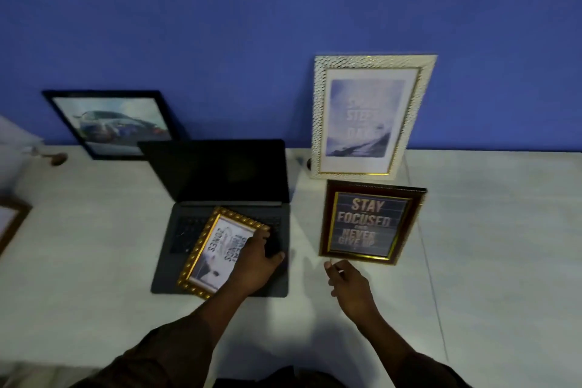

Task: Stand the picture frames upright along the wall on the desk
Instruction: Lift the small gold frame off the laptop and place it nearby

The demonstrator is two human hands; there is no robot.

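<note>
a white desk (94,246) ran along a blue wall (220,25). an open laptop (220,173) sat near the middle of it, screen dark. on the keyboard lay a gold frame (214,249), flat and turned at an angle, its print reading upside down. the left hand (256,264) rested on the right side of that frame, fingers spread over its edge and the laptop deck, thumb out toward the right; whether it gripped the frame or only pressed on it could not be told. the right hand (349,283) hung just below a brown frame (371,220), fingers loosely curled and grasping nothing, not quite touching the frame's lower edge. the brown frame, with the words "stay focused and never give up", stood in front of a white frame (371,116); whether it was fully upright or tilted back was unclear. the white frame stood upright against the wall, just right of the laptop. a black frame (113,123) with a car picture leaned on the wall behind the laptop's left side, partly hidden by the screen. another frame (11,220) lay at the left edge, cut off. a small brown object (58,158) sat near the wall at the far left, too blurred to name.
</note>
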